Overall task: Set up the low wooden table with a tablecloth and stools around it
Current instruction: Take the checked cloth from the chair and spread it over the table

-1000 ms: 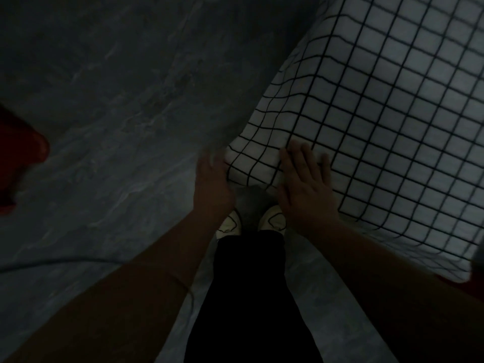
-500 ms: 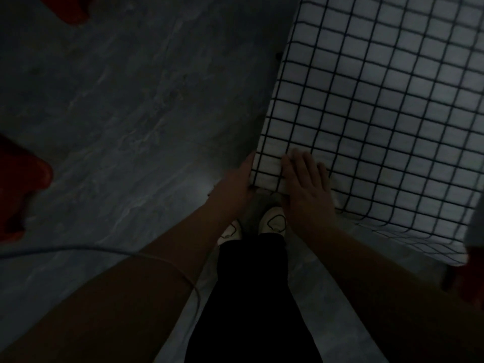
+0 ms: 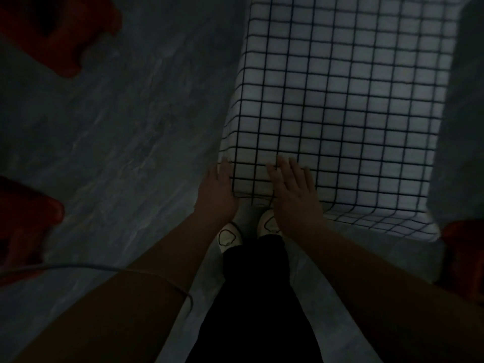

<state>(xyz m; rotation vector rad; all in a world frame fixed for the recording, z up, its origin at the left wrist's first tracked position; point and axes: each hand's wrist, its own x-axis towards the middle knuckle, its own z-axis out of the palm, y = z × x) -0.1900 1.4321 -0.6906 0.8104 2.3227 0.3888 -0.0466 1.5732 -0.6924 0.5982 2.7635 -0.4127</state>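
A white tablecloth with a black grid (image 3: 340,106) covers the low table, whose wood is hidden under it. My right hand (image 3: 296,195) lies flat, fingers spread, on the cloth's near left corner. My left hand (image 3: 217,192) presses against the cloth's hanging left side at that same corner. The cloth's near edge droops over the table's front. Three red stools stand around: one at the upper left (image 3: 68,30), one at the left edge (image 3: 23,226), one at the lower right (image 3: 463,255). The scene is very dark.
The floor (image 3: 117,127) is grey marble-like tile. My feet in white shoes (image 3: 230,235) stand right at the table's corner. A thin cable (image 3: 104,268) runs across my left forearm.
The view has swung so the table sits squarer and higher in frame. The cloth corner, loose and rumpled a second ago, now lies flat under my hands. My left hand moved onto the cloth's side.
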